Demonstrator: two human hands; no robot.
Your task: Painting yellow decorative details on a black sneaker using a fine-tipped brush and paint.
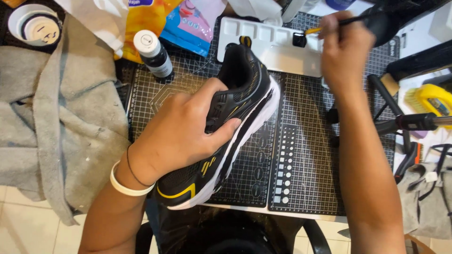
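My left hand (183,131) grips a black sneaker (240,94) with yellow accents and a white sole, holding it on its side over a black cutting mat (306,155). My right hand (346,47) holds a thin paintbrush (325,27) with a yellow ferrule. The brush tip dips into a well of black paint (299,39) in a white palette tray (278,42) beyond the shoe's heel.
A black paint bottle with a white cap (153,52) stands at the mat's far left corner. A grey cloth (56,113) lies on the left, coloured plastic packets (179,19) behind. A yellow brush (431,99) and black stand legs (400,117) sit on the right.
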